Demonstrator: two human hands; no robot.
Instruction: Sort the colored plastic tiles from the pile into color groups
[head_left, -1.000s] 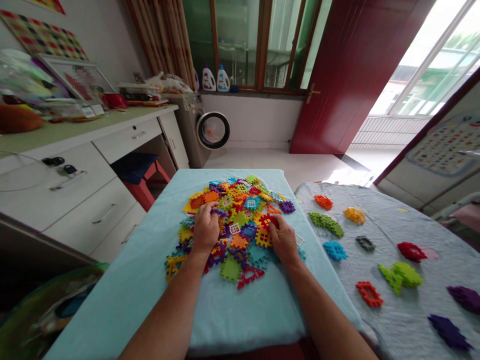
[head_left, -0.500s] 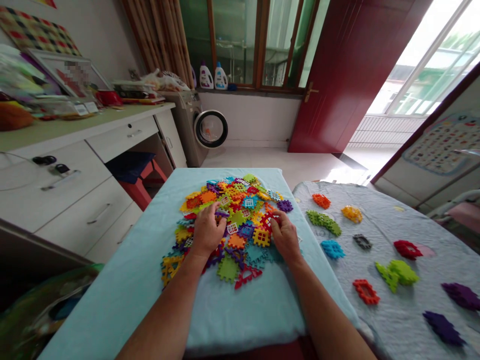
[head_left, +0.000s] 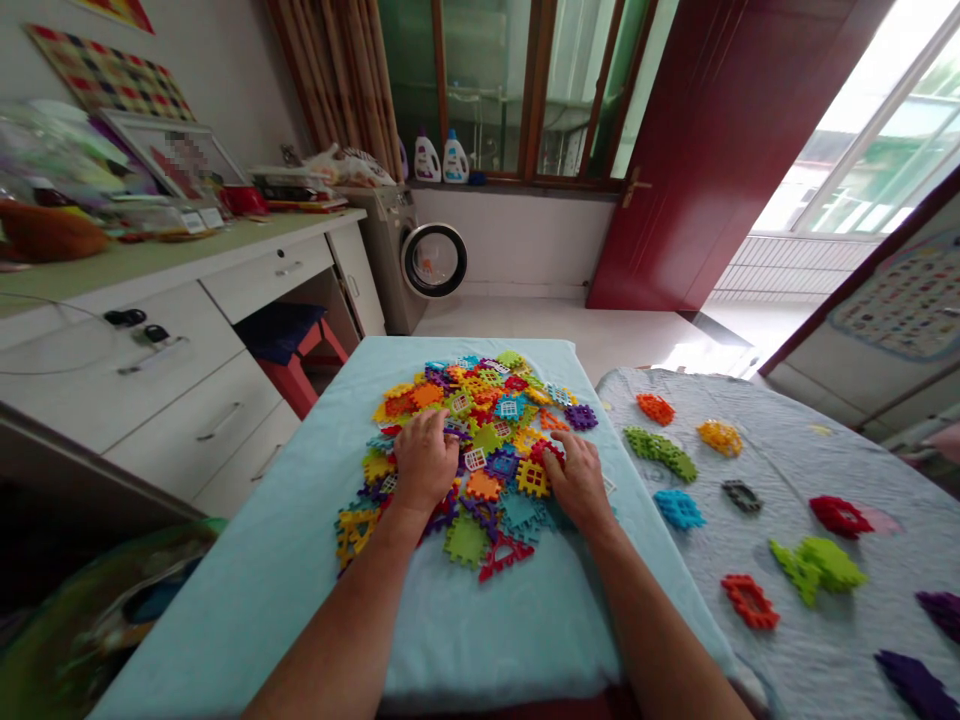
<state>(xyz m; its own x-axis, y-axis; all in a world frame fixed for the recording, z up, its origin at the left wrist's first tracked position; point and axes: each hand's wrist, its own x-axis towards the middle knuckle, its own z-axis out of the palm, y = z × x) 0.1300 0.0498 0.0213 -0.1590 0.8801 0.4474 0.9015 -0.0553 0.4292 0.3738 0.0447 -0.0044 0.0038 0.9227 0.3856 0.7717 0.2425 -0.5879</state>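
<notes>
A heap of colourful notched plastic pieces (head_left: pixel 484 487) lies on the light blue cloth of the table (head_left: pixel 300 560). On the left side of the heap rests my left hand (head_left: pixel 426 462), its fingers curled over pieces; what lies under them is hidden. My right hand (head_left: pixel 581 478) is at the heap's right edge, thumb and fingers closed on a red piece (head_left: pixel 546 452). Just left of that hand is a yellow window piece (head_left: pixel 532 478). A red triangular piece (head_left: pixel 506 557) lies at the near edge of the heap.
To the right, a second table with a grey-blue cloth (head_left: pixel 637 388) bears separate groups of pieces, among them green (head_left: pixel 660 452), blue (head_left: pixel 679 508) and orange-red (head_left: pixel 750 602). A stool (head_left: pixel 285 340) and a washing machine (head_left: pixel 390 250) with its door open stand beyond.
The view has shifted, so the tables and room appear further right. Both hands remain at the heap, with only slight changes in the fingers.
</notes>
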